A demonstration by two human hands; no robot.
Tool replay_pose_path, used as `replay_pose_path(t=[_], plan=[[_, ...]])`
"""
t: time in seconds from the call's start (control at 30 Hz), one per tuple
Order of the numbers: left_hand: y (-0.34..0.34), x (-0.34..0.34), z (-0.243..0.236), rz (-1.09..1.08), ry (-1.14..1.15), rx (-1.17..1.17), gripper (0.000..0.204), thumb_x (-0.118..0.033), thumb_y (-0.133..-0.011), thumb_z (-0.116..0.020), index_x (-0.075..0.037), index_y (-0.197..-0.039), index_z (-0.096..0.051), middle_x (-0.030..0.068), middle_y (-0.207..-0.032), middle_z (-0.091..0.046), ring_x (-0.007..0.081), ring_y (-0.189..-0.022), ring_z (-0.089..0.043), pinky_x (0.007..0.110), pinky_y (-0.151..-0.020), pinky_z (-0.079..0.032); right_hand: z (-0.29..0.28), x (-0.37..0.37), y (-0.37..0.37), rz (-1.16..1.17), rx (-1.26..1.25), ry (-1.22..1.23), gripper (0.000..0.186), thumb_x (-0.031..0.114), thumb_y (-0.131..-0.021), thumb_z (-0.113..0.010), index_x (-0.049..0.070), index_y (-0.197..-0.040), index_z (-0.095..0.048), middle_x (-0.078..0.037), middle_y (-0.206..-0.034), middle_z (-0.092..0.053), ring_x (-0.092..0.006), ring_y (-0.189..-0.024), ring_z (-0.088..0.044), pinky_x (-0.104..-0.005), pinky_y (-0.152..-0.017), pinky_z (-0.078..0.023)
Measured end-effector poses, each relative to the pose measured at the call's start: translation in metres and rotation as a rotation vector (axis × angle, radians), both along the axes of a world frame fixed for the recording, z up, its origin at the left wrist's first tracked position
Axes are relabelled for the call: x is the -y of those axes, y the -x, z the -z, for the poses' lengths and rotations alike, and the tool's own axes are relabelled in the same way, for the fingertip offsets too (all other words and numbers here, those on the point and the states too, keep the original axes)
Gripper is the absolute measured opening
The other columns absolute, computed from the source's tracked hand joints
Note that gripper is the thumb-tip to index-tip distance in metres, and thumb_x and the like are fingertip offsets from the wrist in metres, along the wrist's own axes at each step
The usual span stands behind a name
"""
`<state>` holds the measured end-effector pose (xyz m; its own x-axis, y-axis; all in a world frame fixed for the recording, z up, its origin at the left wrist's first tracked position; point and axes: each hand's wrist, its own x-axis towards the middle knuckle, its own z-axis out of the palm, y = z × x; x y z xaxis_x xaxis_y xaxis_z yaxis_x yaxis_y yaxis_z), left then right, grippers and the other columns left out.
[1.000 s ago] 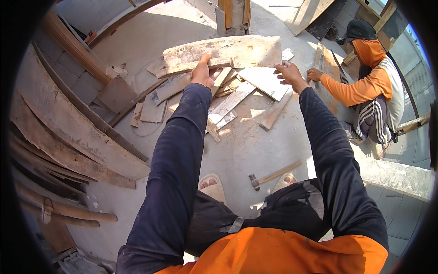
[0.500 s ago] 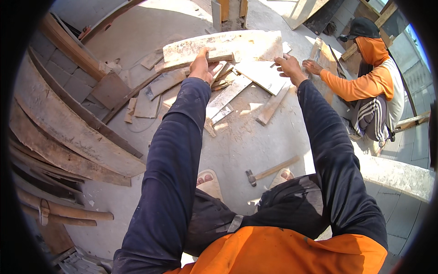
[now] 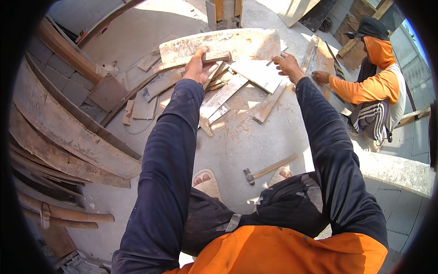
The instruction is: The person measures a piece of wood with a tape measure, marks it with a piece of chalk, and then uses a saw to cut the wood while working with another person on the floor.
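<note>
A wide, weathered wooden board (image 3: 228, 41) is held out in front of me, its far edge tilted up and its right part in bright sun. My left hand (image 3: 197, 68) grips its near side, where a narrower wooden strip (image 3: 218, 56) runs along; whether the strip is fixed to the board I cannot tell. With fingers and thumb closed at the board's lower right corner, my right hand (image 3: 290, 66) holds that end. Below lie loose wood offcuts (image 3: 224, 97), among them a pale square panel (image 3: 260, 75). A hammer (image 3: 269, 168) rests on the floor between my feet.
To my right a co-worker in an orange hood (image 3: 381, 77) crouches beside planks (image 3: 325, 66). Long boards (image 3: 73, 132) are stacked at the left, with round poles (image 3: 68, 214) nearer. A pale beam (image 3: 397, 171) juts in from the right.
The board and my hands have shifted slightly left in the picture, with my grip kept. The co-worker's hand has moved nearer to their body, lower along the planks.
</note>
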<state>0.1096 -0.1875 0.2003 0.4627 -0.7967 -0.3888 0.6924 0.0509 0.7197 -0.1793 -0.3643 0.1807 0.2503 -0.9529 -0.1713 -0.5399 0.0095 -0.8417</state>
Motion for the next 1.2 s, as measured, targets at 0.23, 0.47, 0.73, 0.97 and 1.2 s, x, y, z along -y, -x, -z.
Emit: replay_pose_path(t=[0.23, 0.47, 0.73, 0.97, 1.2], plan=[[-0.001, -0.001, 0.0, 0.019, 0.002, -0.008, 0.032, -0.021, -0.104, -0.062, -0.007, -0.133, -0.058, 0.0153, -0.14, -0.058, 0.0382, -0.135, -0.058, 0.054, -0.123, -0.046, 0.003, 0.003, 0.003, -0.009, -0.034, 0.007, 0.044, 0.035, -0.099, -0.072, 0.004, -0.13, -0.073, -0.01, -0.098, -0.072, -0.0203, -0.088, -0.07, -0.0372, -0.073, -0.064], [0.001, -0.002, -0.003, 0.009, 0.08, -0.06, 0.033, -0.015, -0.103, -0.063, -0.001, -0.133, -0.056, 0.0204, -0.142, -0.056, 0.0401, -0.137, -0.057, 0.059, -0.125, -0.042, 0.005, 0.003, 0.004, -0.001, -0.072, 0.001, 0.043, 0.034, -0.099, -0.073, 0.003, -0.128, -0.075, -0.008, -0.096, -0.07, -0.0199, -0.087, -0.07, -0.0366, -0.074, -0.064], [-0.002, -0.002, -0.001, -0.003, 0.089, -0.068, 0.03, -0.011, -0.101, -0.065, 0.001, -0.127, -0.057, 0.022, -0.141, -0.056, 0.0407, -0.138, -0.055, 0.062, -0.126, -0.038, 0.005, -0.002, 0.005, -0.012, -0.046, -0.036, 0.038, 0.032, -0.099, -0.072, 0.005, -0.125, -0.077, -0.008, -0.098, -0.069, -0.0197, -0.09, -0.069, -0.0379, -0.077, -0.064], [-0.003, 0.0, 0.004, -0.006, 0.11, -0.076, 0.027, -0.01, -0.1, -0.065, 0.002, -0.124, -0.057, 0.0238, -0.14, -0.058, 0.0412, -0.137, -0.056, 0.062, -0.126, -0.038, 0.008, 0.004, 0.008, -0.015, -0.029, -0.03, 0.032, 0.027, -0.098, -0.071, 0.004, -0.119, -0.077, -0.009, -0.097, -0.069, -0.0209, -0.088, -0.069, -0.0383, -0.076, -0.065], [-0.006, 0.001, 0.009, 0.004, 0.128, -0.05, 0.026, -0.009, -0.101, -0.062, 0.004, -0.123, -0.057, 0.0274, -0.137, -0.06, 0.043, -0.136, -0.058, 0.062, -0.125, -0.04, 0.011, 0.004, 0.009, -0.001, -0.023, -0.03, 0.034, 0.027, -0.098, -0.072, 0.003, -0.122, -0.076, -0.008, -0.097, -0.07, -0.0208, -0.088, -0.07, -0.0382, -0.074, -0.065]])
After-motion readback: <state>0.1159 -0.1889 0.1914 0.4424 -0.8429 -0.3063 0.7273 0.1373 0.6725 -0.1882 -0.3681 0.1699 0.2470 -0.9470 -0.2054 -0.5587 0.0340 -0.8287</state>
